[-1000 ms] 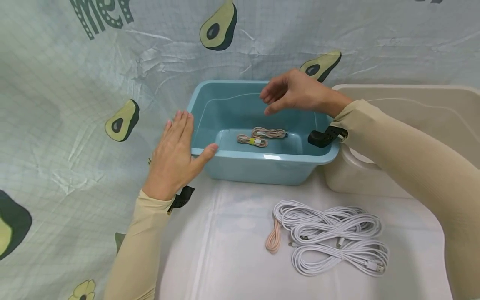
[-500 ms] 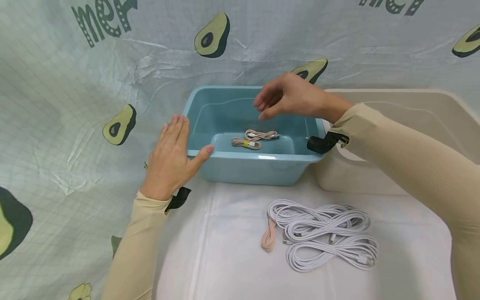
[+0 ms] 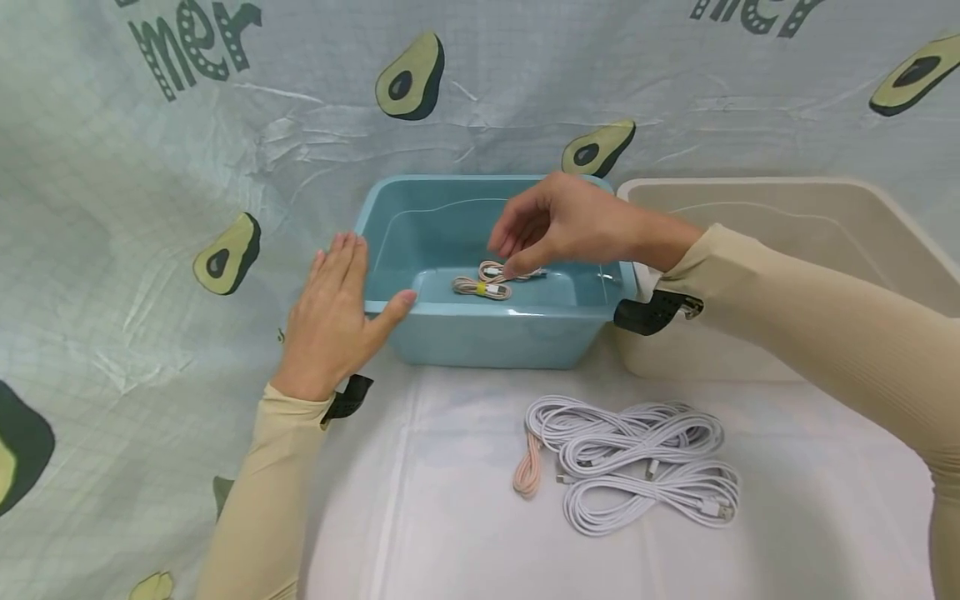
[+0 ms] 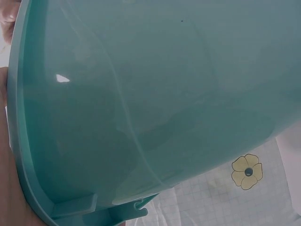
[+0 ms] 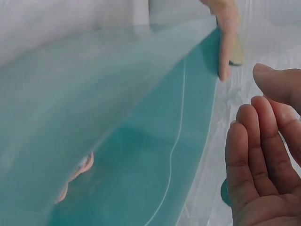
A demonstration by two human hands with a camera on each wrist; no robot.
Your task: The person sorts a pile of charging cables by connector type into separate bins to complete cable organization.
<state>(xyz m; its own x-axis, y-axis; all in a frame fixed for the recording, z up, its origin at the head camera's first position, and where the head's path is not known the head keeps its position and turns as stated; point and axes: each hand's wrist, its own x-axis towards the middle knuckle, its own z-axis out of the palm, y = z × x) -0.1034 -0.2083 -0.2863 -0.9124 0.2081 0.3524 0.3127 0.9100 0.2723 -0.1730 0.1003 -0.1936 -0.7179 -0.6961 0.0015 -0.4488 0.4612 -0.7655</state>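
Before avocado-print sheet [image 3: 322, 158]: mid-frame, right hand [image 3: 573, 221], nearer, loosely curved, empty, just above-right of tan cable bundles [image 3: 482, 289] lying lengthwise left-right; frame left, left hand [image 3: 325, 321], straight-fingered.

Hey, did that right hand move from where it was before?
Yes, down: against the blue tub in the head view, the right hand sits lower, its thumb now overlapping the back tan cable bundle in the picture.
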